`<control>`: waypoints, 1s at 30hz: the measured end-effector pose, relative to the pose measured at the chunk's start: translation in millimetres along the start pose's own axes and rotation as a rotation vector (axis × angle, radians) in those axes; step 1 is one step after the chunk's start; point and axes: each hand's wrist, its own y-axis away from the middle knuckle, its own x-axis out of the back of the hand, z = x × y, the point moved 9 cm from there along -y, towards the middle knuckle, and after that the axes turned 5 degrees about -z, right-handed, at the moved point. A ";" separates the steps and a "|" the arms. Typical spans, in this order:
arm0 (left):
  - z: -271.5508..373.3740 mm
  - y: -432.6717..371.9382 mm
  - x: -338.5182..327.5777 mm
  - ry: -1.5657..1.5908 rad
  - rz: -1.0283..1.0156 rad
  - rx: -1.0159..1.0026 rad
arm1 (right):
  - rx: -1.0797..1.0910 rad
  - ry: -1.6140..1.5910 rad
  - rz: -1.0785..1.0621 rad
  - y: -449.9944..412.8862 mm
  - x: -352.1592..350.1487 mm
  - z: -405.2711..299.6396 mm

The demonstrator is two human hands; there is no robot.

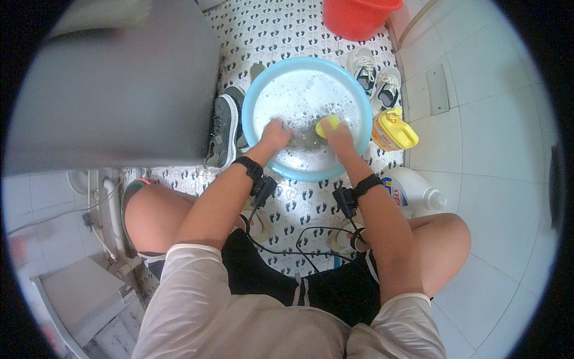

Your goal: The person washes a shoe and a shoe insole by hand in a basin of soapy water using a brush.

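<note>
A round light blue plastic basin (306, 176) stands on the floor before me, filled with white suds (298, 96) and water. My left hand (276, 134) is in the basin's left half, fingertips at the murky water. Whether it grips something below the surface is hidden. In the right half, my right hand (339, 136) holds a rounded yellow-green object (331, 122), too blurred to tell a brush from soap or a sponge. Foam has parted between the hands, where dark water (309, 138) shows.
Dark sneakers (226, 130) stand left of the basin, beside a grey appliance or cabinet (134, 94). On the right are white sneakers (386, 89), a yellow pump bottle (397, 130) and a white jug (417, 190). A red bucket (358, 20) stands behind. Black cables (287, 252) hang between my wrists.
</note>
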 end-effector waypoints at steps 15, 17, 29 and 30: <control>-20.3 -9.7 -0.1 0.284 0.021 -0.032 | -0.008 -0.220 -0.187 3.4 -26.3 -2.0; -19.9 -9.4 -3.3 0.239 -0.023 -0.016 | 0.082 -0.148 -0.226 0.2 -34.4 -7.2; -30.0 -24.9 -52.4 0.862 -0.175 0.146 | 0.104 -0.294 -0.323 17.5 -59.6 -37.9; -29.9 -26.5 -57.0 0.864 -0.178 0.146 | 0.096 -0.288 -0.279 19.1 -54.6 -37.2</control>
